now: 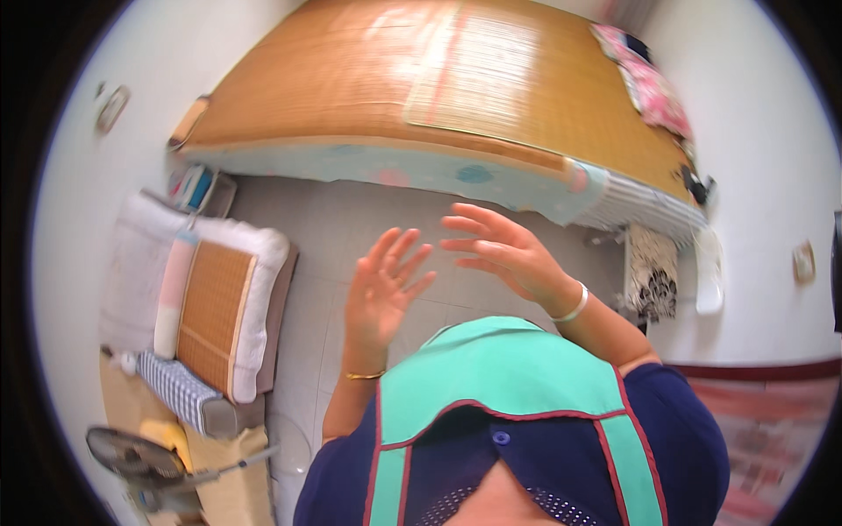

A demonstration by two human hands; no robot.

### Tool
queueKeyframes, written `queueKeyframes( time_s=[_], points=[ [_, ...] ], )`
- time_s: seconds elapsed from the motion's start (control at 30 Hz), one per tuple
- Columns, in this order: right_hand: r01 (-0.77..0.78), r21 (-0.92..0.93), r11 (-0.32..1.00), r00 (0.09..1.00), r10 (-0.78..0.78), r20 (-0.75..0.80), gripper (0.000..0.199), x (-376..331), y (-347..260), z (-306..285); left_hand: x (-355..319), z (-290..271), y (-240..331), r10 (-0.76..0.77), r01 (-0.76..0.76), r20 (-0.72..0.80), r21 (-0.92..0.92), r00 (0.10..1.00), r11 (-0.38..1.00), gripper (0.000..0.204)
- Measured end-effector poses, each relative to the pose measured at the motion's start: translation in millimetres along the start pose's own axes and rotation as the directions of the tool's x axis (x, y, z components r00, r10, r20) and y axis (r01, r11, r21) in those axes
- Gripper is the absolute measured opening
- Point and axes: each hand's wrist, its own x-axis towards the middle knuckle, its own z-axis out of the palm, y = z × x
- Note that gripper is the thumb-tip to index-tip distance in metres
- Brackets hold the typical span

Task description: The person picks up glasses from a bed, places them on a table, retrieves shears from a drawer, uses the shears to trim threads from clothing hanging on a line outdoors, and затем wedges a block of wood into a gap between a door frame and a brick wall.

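"Green apron (504, 366), red-edged: position?"

"Worn at lower centre; just beyond it, the left hand (377, 302) and the right hand (510, 256) are raised above the grey tiled floor (329, 215)."

"State of the fingers (479, 214)?"

"Spread apart on both hands, slightly bent; the mat-covered bed (307, 92) stands beyond them, across the floor."

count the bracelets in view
2: a gold-coloured bracelet around the left wrist, and a silvery bracelet around the right wrist. No others show.
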Motion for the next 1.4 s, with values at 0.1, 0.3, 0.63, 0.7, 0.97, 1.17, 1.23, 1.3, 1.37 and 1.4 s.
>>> queueKeyframes(
  time_s=[0.1, 0.3, 0.63, 0.7, 0.97, 1.17, 1.23, 1.3, 1.37, 1.4],
  points=[
    [-0.036, 0.017, 0.999, 0.999, 0.036, -0.022, 0.046, -7, -1, -26, 13, -1, -12, -0.069, 0.068, -0.029, -0.011, 0.997, 0.998, 0.059],
    [0.076, 0.004, 0.997, 0.973, -0.074, -0.217, 0.047, -16, -11, -106, 90, 24, -53, -0.202, 0.196, 0.037, 0.121, 0.979, 0.973, 0.061],
    [0.118, -0.098, 0.988, 0.926, -0.146, -0.348, 0.045, -55, -69, -289, 258, 74, -179, -0.479, 0.433, 0.199, 0.236, 0.855, 0.870, 0.058],
    [0.015, -0.335, 0.942, 0.943, -0.126, -0.310, 0.045, -68, -56, -336, 293, 67, -220, -0.616, 0.405, 0.100, 0.669, 0.781, 0.623, 0.053],
    [-0.184, -0.283, 0.941, 0.958, 0.108, -0.266, 0.048, -112, -40, -418, 399, 82, -291, -0.927, 0.332, 0.290, 0.873, 0.236, 0.358, 0.055],
    [0.024, -0.047, 0.999, 0.796, -0.047, -0.603, 0.042, -115, -110, -505, 528, 85, -331, -0.877, 0.734, 0.388, 0.502, 0.282, 0.458, 0.059],
    [0.279, -0.014, 0.960, 0.512, -0.161, -0.844, 0.037, -124, -121, -554, 573, 105, -349, -0.791, 0.782, 0.307, 0.184, 0.530, 0.595, 0.057],
    [0.463, -0.005, 0.886, 0.289, -0.157, -0.944, 0.032, -133, -143, -608, 625, 106, -369, -0.691, 0.713, 0.222, -0.030, 0.688, 0.700, 0.051],
    [0.456, -0.056, 0.888, 0.153, -0.140, -0.978, 0.028, -144, -151, -668, 674, 102, -384, -0.658, 0.681, 0.182, -0.124, 0.731, 0.722, 0.047],
    [0.438, -0.111, 0.892, 0.015, -0.131, -0.991, 0.025, -152, -156, -703, 694, 105, -392, -0.627, 0.661, 0.219, -0.153, 0.748, 0.735, 0.045]
  ],
)
